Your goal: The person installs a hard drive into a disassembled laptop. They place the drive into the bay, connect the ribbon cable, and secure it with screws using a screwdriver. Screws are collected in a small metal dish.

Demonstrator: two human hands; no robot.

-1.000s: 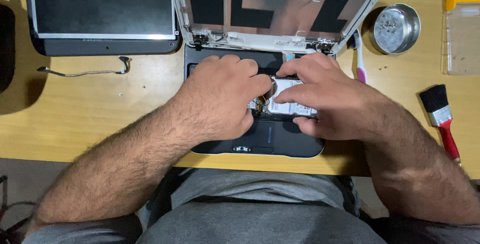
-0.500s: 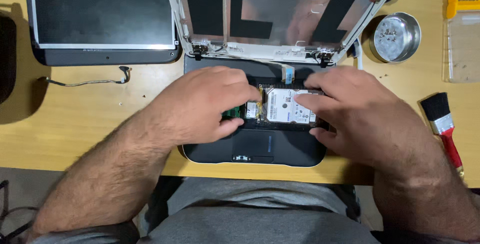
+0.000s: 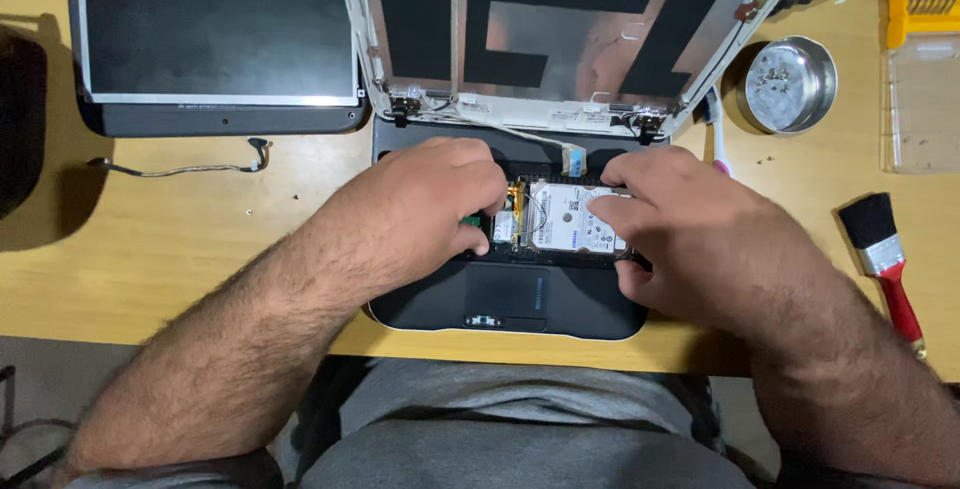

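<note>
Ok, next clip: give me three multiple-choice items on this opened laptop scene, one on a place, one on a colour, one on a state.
1. Where does the metal bowl stand?
A. right of the open lid
B. on the touchpad
C. on the detached screen

2. What colour is the handle of the brush?
A. blue
B. red
C. green

3. How is the laptop base?
A. closed and intact
B. keyboard off, drive exposed
C. turned upside down

Answers:
1 A, the bowl sits on the table beside the lid's right edge.
2 B, the handle below the black bristles is red.
3 B, the silver drive and green boards show between the left hand and right hand.
</note>
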